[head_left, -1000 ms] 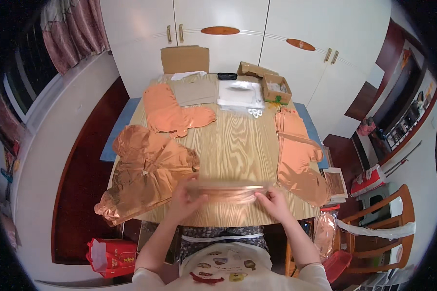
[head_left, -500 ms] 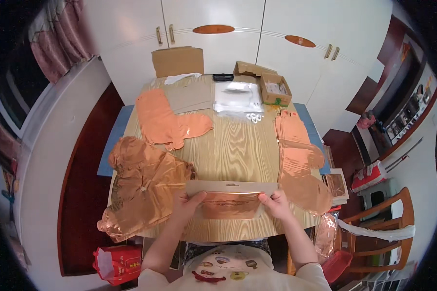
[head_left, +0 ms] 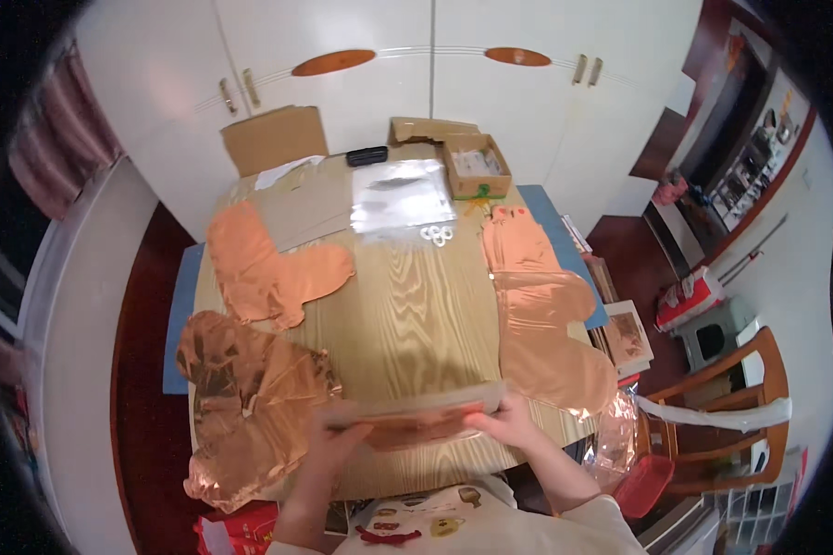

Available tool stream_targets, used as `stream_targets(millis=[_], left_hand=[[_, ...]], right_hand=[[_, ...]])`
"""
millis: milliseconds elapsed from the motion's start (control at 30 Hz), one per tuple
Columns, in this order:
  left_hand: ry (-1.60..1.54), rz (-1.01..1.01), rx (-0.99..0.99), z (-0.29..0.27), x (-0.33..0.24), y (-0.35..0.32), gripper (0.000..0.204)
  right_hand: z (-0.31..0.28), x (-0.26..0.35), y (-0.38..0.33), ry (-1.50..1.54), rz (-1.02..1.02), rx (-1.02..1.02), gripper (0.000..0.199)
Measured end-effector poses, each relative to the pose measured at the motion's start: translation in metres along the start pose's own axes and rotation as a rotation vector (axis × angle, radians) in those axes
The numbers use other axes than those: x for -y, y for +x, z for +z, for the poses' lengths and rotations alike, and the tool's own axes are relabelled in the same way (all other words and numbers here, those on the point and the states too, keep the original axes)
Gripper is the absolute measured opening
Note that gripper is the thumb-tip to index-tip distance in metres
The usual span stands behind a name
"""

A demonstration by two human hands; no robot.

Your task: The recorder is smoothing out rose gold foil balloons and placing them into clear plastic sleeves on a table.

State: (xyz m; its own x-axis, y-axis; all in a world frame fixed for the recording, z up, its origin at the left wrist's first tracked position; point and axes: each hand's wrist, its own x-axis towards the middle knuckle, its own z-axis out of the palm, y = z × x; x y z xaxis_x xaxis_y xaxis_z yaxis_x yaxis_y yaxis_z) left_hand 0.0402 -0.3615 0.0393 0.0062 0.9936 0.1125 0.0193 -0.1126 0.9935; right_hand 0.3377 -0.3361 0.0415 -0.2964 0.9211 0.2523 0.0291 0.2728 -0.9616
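Observation:
Both hands hold a flat pale card with a folded copper foil balloon (head_left: 416,421) against it, just above the near edge of the wooden table (head_left: 407,305). My left hand (head_left: 333,444) grips its left end and my right hand (head_left: 504,427) grips its right end. Flat copper foil balloons lie around: a crumpled pile (head_left: 250,398) at the near left, one (head_left: 268,268) at the far left, and a stack (head_left: 541,314) along the right side.
At the far end lie a clear plastic bag (head_left: 400,194), a grey sheet (head_left: 305,208), small white rings (head_left: 437,235), a black device (head_left: 366,155) and an open cardboard box (head_left: 477,165). White cupboards stand behind. A wooden chair (head_left: 731,407) stands at the right.
The card with the foil has been lifted and tilted slightly, its right end now higher. My head has leaned in, so the table looks closer.

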Motion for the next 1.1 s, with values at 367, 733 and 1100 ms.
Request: stream_targets(millis=[367,733,1100], left_hand=[[-0.135,-0.226,0.056,0.018,0.016,0.001,0.016],[-0.312,0.060,0.224,0.063,0.016,0.044,0.055],[-0.213,-0.107,-0.166,0.026,0.031,0.002,0.028]], right_hand=[[-0.037,-0.014,-0.021,-0.274,0.175,0.145,0.029],[-0.203,-0.010,-0.048,0.126,0.139,-1.181,0.023],[-0.373,-0.269,-0.129,0.407,0.663,-1.284,0.006]])
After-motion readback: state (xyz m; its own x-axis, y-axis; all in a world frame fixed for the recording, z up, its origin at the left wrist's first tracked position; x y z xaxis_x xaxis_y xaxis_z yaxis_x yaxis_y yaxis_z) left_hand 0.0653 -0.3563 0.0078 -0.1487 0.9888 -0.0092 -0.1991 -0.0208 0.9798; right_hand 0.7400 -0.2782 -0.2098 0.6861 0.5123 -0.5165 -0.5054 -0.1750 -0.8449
